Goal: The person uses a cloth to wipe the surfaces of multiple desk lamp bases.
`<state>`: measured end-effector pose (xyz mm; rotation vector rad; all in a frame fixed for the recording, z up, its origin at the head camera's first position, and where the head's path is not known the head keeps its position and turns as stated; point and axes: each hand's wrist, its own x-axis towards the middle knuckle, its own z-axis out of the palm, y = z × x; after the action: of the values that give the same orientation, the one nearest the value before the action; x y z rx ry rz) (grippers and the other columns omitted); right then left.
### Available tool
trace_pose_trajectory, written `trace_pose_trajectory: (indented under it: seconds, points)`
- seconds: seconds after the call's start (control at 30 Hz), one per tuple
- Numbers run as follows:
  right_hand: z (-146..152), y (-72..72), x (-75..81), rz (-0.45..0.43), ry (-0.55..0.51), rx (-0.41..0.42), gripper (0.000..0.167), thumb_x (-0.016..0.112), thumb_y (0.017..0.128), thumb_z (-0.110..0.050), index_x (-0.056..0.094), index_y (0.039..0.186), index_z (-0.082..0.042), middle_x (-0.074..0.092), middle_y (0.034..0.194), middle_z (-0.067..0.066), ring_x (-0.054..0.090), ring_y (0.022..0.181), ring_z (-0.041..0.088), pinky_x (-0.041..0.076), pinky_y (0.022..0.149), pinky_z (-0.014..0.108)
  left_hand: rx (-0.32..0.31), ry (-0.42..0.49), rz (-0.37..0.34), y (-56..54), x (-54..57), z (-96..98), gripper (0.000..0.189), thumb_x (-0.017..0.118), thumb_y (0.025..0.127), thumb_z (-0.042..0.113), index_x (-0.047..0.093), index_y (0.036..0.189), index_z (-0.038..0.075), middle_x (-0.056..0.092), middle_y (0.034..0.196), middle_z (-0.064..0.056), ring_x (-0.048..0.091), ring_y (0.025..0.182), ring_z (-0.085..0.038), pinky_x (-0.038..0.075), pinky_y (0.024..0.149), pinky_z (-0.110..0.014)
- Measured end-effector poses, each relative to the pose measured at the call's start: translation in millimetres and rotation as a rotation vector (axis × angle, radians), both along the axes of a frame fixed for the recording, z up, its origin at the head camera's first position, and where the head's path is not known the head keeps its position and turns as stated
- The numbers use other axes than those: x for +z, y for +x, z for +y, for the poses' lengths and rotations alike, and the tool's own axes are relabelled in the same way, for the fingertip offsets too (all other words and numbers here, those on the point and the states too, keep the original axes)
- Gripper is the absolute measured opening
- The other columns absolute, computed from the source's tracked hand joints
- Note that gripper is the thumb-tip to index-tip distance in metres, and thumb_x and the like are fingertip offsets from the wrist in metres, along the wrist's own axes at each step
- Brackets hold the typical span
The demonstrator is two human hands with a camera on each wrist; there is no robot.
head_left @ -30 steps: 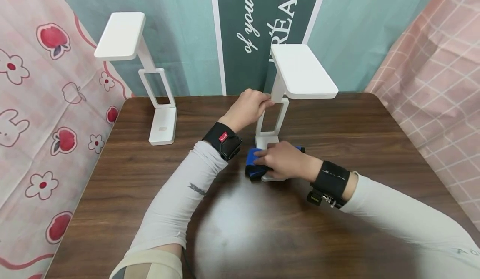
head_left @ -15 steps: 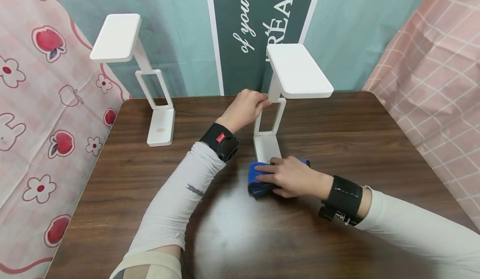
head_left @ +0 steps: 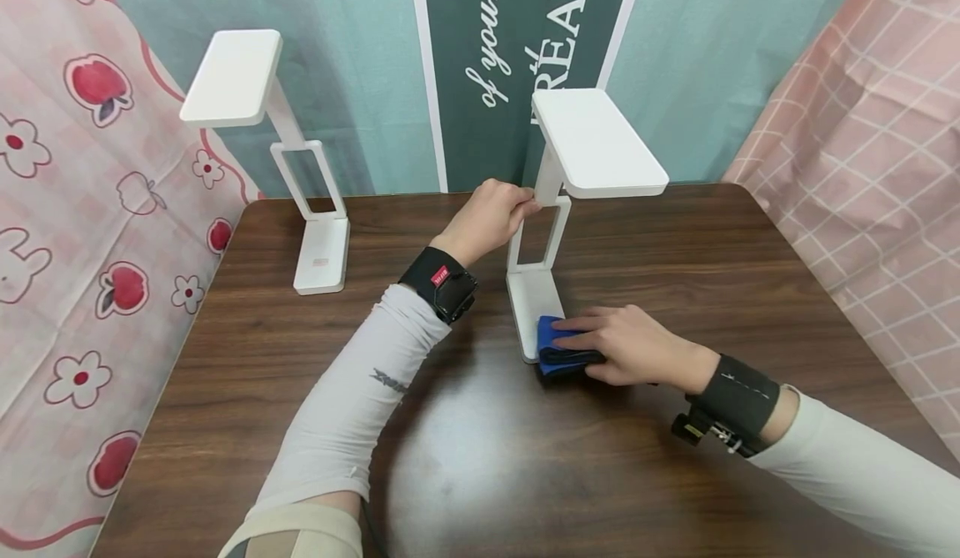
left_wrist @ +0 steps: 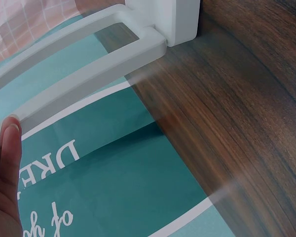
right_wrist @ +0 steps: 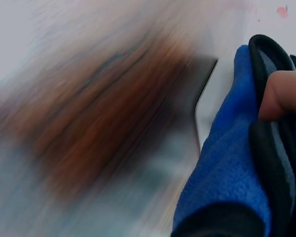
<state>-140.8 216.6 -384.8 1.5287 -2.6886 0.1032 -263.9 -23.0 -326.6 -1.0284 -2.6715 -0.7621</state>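
A white desk lamp (head_left: 611, 149) stands upright on the right half of the table, its flat head over a hollow frame and a slim base (head_left: 531, 308). My left hand (head_left: 486, 218) pinches the lamp near the top of that frame; the left wrist view has the thumb (left_wrist: 11, 148) against the white frame (left_wrist: 96, 74). With my right hand (head_left: 641, 345) I grip a folded blue cloth (head_left: 553, 337) with black edging at the right front corner of the base. Seen from the right wrist, a finger (right_wrist: 286, 91) digs into the folds of the cloth (right_wrist: 224, 163).
A second white lamp (head_left: 232, 82) of the same shape stands at the back left of the brown wooden table (head_left: 262, 424). Behind the table hang a teal curtain (head_left: 360, 32) and a dark green panel with white lettering. Pink patterned fabric flanks both sides.
My right hand has drawn the cloth forward along the lamp's base, then shifted right, so the base's front end shows. The left hand keeps its hold on the lamp.
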Motion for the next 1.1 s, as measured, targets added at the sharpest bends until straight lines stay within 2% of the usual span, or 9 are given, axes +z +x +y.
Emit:
trace_pose_trajectory:
  seconds: [0.1, 0.17, 0.33, 0.47, 0.53, 0.77, 0.87, 0.97, 1.1]
  points:
    - [5, -2.9, 2.0, -0.057, -0.026, -0.053, 0.045, 0.074, 0.077, -0.018, 0.069, 0.121, -0.018, 0.068, 0.125, 0.004, 0.068, 0.098, 0.018, 0.051, 0.063, 0.027, -0.003, 0.002, 0.004, -0.8, 0.4, -0.7, 0.028, 0.052, 0.101, 0.023, 0.071, 0.106, 0.004, 0.072, 0.084, -0.005, 0.053, 0.066, -0.010, 0.041, 0.061, -0.021]
    - [4, -7.7, 5.9, -0.104, -0.052, -0.119, 0.044, 0.072, 0.078, -0.017, 0.069, 0.121, -0.016, 0.071, 0.119, 0.006, 0.067, 0.081, 0.012, 0.048, 0.058, 0.025, -0.002, 0.004, 0.010, -1.3, 0.6, -1.3, 0.028, 0.052, 0.101, 0.023, 0.072, 0.104, 0.004, 0.070, 0.081, -0.005, 0.051, 0.065, -0.011, 0.040, 0.061, -0.021]
    - [-9, -33.1, 13.3, -0.140, -0.113, -0.307, 0.043, 0.071, 0.080, -0.014, 0.067, 0.123, -0.010, 0.068, 0.095, 0.005, 0.039, 0.049, 0.004, 0.029, 0.044, 0.021, 0.007, 0.005, 0.012, -0.8, 0.3, -1.8, 0.027, 0.052, 0.101, 0.023, 0.072, 0.103, 0.004, 0.069, 0.079, -0.005, 0.051, 0.065, -0.012, 0.040, 0.061, -0.023]
    - [-21, -51.2, 6.7, -0.128, -0.061, -0.377, 0.043, 0.069, 0.082, -0.014, 0.067, 0.125, -0.011, 0.054, 0.075, 0.003, 0.032, 0.045, 0.008, 0.024, 0.041, 0.022, -0.003, -0.003, 0.002, 0.3, -2.1, 0.2, 0.028, 0.051, 0.102, 0.024, 0.071, 0.104, 0.004, 0.071, 0.082, -0.006, 0.056, 0.067, -0.012, 0.044, 0.064, -0.023]
    - [-25, -53.1, 4.2, -0.130, -0.022, -0.394, 0.043, 0.069, 0.082, -0.015, 0.067, 0.125, -0.012, 0.055, 0.076, 0.004, 0.032, 0.045, 0.009, 0.023, 0.040, 0.022, -0.009, -0.003, 0.005, 0.8, -2.5, 1.8, 0.029, 0.051, 0.102, 0.024, 0.071, 0.105, 0.004, 0.072, 0.086, -0.006, 0.059, 0.069, -0.012, 0.047, 0.066, -0.024]
    - [-27, -25.5, 6.9, -0.123, 0.058, -0.332, 0.043, 0.072, 0.081, -0.019, 0.068, 0.123, -0.012, 0.059, 0.078, 0.003, 0.031, 0.044, 0.006, 0.024, 0.040, 0.019, 0.016, -0.015, 0.019, 1.7, -0.1, 2.8, 0.029, 0.051, 0.102, 0.024, 0.072, 0.105, 0.004, 0.073, 0.088, -0.006, 0.060, 0.070, -0.011, 0.048, 0.066, -0.024]
    - [-25, -5.3, 6.7, -0.097, 0.069, -0.301, 0.043, 0.073, 0.081, -0.021, 0.068, 0.123, -0.012, 0.070, 0.101, 0.010, 0.035, 0.045, 0.005, 0.024, 0.040, 0.018, 0.020, -0.023, 0.013, 2.7, 0.6, 3.5, 0.029, 0.051, 0.102, 0.025, 0.071, 0.106, 0.004, 0.073, 0.089, -0.007, 0.060, 0.070, -0.011, 0.048, 0.065, -0.023]
    - [-22, 13.9, 5.2, -0.049, 0.081, -0.275, 0.044, 0.075, 0.081, -0.023, 0.068, 0.123, -0.011, 0.066, 0.124, 0.019, 0.048, 0.050, 0.007, 0.028, 0.041, 0.018, 0.025, -0.024, 0.009, 3.7, 0.6, 4.1, 0.030, 0.051, 0.102, 0.025, 0.071, 0.108, 0.004, 0.073, 0.090, -0.007, 0.060, 0.070, -0.011, 0.048, 0.065, -0.022]
    - [-19, 30.7, 3.7, 0.041, 0.106, -0.236, 0.047, 0.079, 0.078, -0.026, 0.068, 0.122, -0.013, 0.067, 0.123, 0.019, 0.068, 0.072, 0.019, 0.042, 0.044, 0.022, 0.031, -0.027, 0.011, 3.8, 0.6, 3.3, 0.030, 0.051, 0.102, 0.026, 0.071, 0.109, 0.004, 0.073, 0.090, -0.007, 0.061, 0.071, -0.012, 0.049, 0.066, -0.023]
